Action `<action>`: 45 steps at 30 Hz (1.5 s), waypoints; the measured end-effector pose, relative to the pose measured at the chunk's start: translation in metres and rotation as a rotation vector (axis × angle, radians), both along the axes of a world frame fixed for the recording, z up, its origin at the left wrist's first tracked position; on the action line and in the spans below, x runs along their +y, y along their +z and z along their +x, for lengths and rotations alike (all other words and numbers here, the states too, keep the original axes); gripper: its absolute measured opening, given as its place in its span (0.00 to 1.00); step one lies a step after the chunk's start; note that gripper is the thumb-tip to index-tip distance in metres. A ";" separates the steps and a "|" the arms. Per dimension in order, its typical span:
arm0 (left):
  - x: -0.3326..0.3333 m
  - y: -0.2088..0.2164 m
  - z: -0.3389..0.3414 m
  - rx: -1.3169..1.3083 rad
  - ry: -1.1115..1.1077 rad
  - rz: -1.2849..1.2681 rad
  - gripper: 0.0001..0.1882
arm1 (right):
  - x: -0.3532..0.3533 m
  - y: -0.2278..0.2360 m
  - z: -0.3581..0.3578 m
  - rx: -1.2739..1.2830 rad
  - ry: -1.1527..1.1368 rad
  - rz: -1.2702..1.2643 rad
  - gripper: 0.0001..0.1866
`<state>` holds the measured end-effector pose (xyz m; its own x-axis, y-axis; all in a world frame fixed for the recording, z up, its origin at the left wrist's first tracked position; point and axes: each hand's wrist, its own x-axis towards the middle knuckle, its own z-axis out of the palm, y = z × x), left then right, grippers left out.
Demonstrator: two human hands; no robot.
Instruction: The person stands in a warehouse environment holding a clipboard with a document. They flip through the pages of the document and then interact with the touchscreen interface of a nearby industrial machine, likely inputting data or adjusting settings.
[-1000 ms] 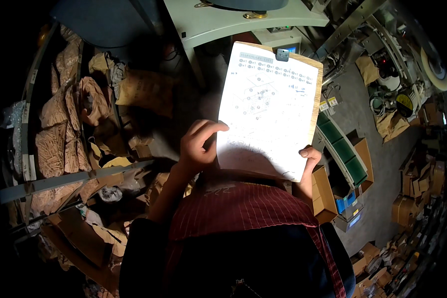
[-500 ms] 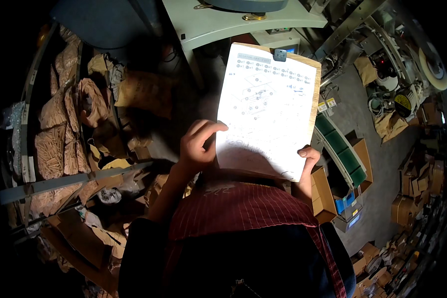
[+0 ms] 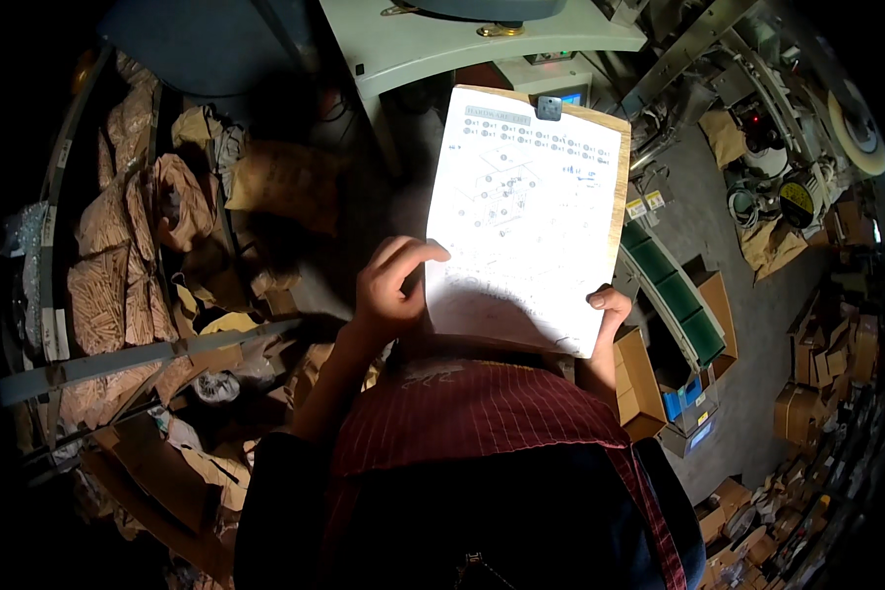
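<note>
The right hand point(image 3: 612, 309) grips the clipboard point(image 3: 619, 192), whether the left hand point(image 3: 391, 290) does is unclear, and apparent reading next needs steadiness.

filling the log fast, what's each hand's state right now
Left hand: fingers curled beside the paper; grip cannot be told.
Right hand: closed, holding the clipboard.

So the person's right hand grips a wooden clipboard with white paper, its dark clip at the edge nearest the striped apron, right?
Not quite: the head view shows the dark clip at the edge of the clipboard farthest from the striped apron.
</note>
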<state>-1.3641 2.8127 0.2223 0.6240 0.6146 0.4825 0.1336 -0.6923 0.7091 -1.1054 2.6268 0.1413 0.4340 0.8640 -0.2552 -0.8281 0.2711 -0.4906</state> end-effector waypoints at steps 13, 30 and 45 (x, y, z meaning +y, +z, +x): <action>0.000 -0.001 0.000 -0.035 -0.044 -0.096 0.12 | 0.000 0.000 -0.002 -0.014 -0.002 0.002 0.43; -0.002 -0.004 -0.001 -0.073 -0.045 -0.221 0.12 | -0.001 0.014 -0.006 0.005 -0.039 0.003 0.42; -0.004 -0.006 0.000 -0.085 -0.003 -0.175 0.11 | -0.001 0.002 0.000 0.023 -0.013 0.045 0.40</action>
<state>-1.3640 2.8084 0.2165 0.5874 0.6922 0.4192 0.0664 -0.5575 0.8275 -1.1052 2.6259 0.1437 0.4393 0.8693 -0.2265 -0.8356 0.3028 -0.4584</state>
